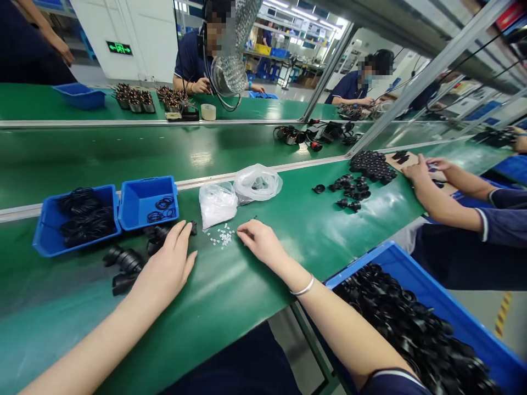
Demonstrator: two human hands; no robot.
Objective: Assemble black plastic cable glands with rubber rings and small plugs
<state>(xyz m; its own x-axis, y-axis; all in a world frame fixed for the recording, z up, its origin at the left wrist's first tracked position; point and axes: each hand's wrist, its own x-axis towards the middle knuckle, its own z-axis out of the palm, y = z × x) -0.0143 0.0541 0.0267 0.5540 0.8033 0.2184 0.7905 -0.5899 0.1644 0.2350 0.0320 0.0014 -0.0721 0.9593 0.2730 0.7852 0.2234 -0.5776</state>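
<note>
Picking: apparently taking up small white chips (pixel 225 237); the next move would call for a fine pinch.
Right hand (pixel 260 241): fingertips drawn together beside them; cannot tell if holding one.
Left hand (pixel 167 264): fingers extended over rounded black fittings (pixel 128 260); any grip is hidden.
Tabletop (pixel 206 323): smooth, green, chips strewn before a crinkled plastic bag (pixel 217 206).

Bench (pixel 251 296) was green. Left bins (pixel 134 203) were blue; rings (pixel 86 222) inside, black. Bags (pixel 217 204) were whitish; bits (pixel 224 236) beside them, white. Left parts (pixel 128 260) were black. Near-right crate (pixel 453 308) was blue, its pieces (pixel 403 318) black. Bracelet (pixel 303 287) was silver. Far-left sign (pixel 119 48) was green and black. Right-side floor tape (pixel 502 314) had yellow-and-black stripes. Near sleeve (pixel 389 385) was navy, edged white.
</note>
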